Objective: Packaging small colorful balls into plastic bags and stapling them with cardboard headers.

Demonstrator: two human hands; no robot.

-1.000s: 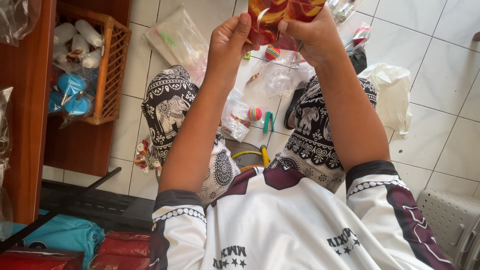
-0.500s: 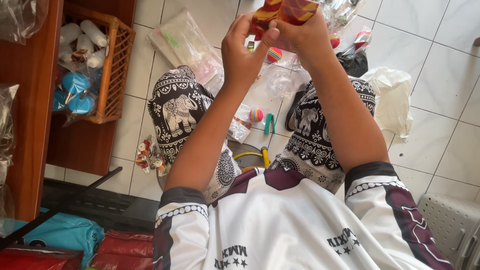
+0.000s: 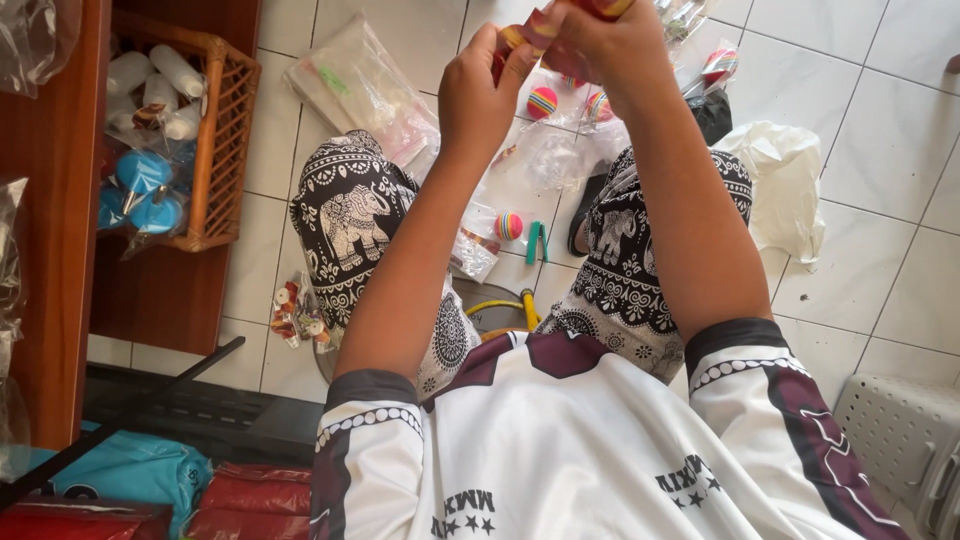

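Observation:
Both my hands are raised at the top of the head view and grip one red and yellow patterned card (image 3: 530, 35), most of it cut off by the frame edge. My left hand (image 3: 480, 90) pinches its left lower corner. My right hand (image 3: 610, 50) covers its right side. Below them, between my patterned trouser knees, lie clear plastic bags (image 3: 555, 155), small striped balls (image 3: 541, 101) and a green clip (image 3: 538, 243) on the white tiled floor.
A wicker basket (image 3: 215, 150) with white and blue spools sits on a wooden shelf at left. A flat clear packet (image 3: 350, 80) lies on the floor at top left, a white plastic bag (image 3: 785, 190) at right, a grey plastic stool (image 3: 900, 440) bottom right.
Both hands have lifted the patterned card higher, so less of it shows. My left thumb and fingers have shifted along its lower edge.

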